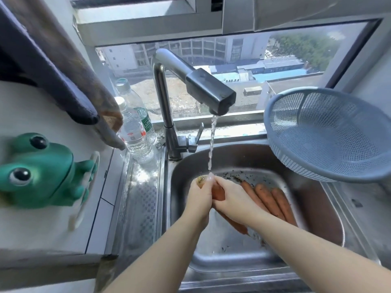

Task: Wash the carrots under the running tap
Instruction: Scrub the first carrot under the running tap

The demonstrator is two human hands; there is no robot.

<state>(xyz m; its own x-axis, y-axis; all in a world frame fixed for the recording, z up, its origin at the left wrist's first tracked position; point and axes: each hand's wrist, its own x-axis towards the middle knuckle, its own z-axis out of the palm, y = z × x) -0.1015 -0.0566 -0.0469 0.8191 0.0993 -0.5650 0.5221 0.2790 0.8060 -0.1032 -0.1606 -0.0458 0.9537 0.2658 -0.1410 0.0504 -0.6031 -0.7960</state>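
Fingers of left hand [200,199] and right hand [231,200] curl round a tapered, earthy carrot [218,192] under the thin stream [211,144].

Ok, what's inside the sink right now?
Three dirty carrots lie on the sink floor among soil specks. The left hand and right hand grip a fourth carrot under the tap stream, covering its middle. No drain shows.

Orange, steel grey and blue at the sink

The carrot [218,192] is orange, and the other carrots [273,201] are orange smeared with brown. The sink [232,157] is steel grey with dark specks, and its drainboard [143,197] is embossed in small checks. The colander [330,134] is grey-blue mesh, the frog [42,170] is green with black-and-white eyes, and the tap [161,96] is silver with a black head.
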